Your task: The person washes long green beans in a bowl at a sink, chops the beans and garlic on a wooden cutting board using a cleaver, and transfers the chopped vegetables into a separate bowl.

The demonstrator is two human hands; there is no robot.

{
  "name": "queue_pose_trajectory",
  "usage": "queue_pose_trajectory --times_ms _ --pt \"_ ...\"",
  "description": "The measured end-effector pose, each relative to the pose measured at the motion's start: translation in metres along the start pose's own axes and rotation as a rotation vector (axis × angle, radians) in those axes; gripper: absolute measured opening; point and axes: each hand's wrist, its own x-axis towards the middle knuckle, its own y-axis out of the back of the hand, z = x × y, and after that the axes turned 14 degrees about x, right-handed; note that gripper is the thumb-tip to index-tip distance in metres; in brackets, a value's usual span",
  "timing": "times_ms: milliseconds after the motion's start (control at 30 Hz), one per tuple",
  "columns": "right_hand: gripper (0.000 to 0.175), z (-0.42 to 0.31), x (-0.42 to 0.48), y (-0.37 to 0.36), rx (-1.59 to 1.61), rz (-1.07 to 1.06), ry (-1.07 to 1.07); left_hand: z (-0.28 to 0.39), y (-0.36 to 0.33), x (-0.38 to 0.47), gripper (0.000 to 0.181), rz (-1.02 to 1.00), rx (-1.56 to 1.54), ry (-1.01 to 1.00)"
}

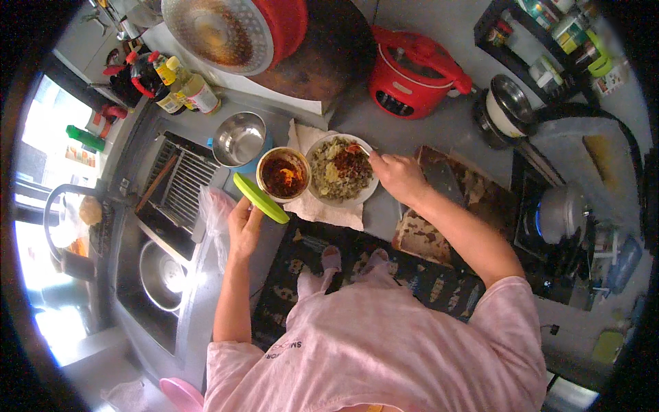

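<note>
My left hand (244, 226) holds a lime-green lid (260, 199), tilted beside an open jar of dark red chili paste (284, 174). In my right hand (399, 176) is a metal spoon (364, 150), whose reddish end is over a white bowl (368, 193). Chopped greenish food (329, 177) fills that bowl, with dark red paste lying on its upper right part. Under the bowl a beige cloth (350, 218) is spread on the counter. A steel pot with a blue outside (239, 139) stands just beyond the jar.
A red electric cooker (412, 77) stands at the back. Right of me are a cleaver (441, 180) on a worn wooden board (422, 234), and a pot (558, 213) over a blue flame. To the left, a sink (146, 304) holds a steel bowl (163, 275); bottles (198, 92) stand behind.
</note>
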Motion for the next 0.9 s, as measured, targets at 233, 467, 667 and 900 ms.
queue_pose_trajectory --times_ms 233,467,667,900 --pt "0.026 -0.004 -0.013 -0.018 0.011 0.017 0.052 0.003 0.004 -0.001 0.02 -0.032 0.042 0.004" --pt "0.031 -0.006 -0.02 -0.014 0.043 -0.029 -0.032 -0.002 0.01 -0.005 0.023 -0.073 0.0 -0.011" --pt "0.019 -0.011 -0.018 -0.002 -0.057 -0.038 -0.077 -0.005 0.008 -0.003 0.02 -0.055 -0.001 -0.087" --pt "0.011 -0.068 0.025 0.051 0.424 0.33 -0.322 0.006 0.004 -0.006 0.019 -0.119 -0.102 -0.109"
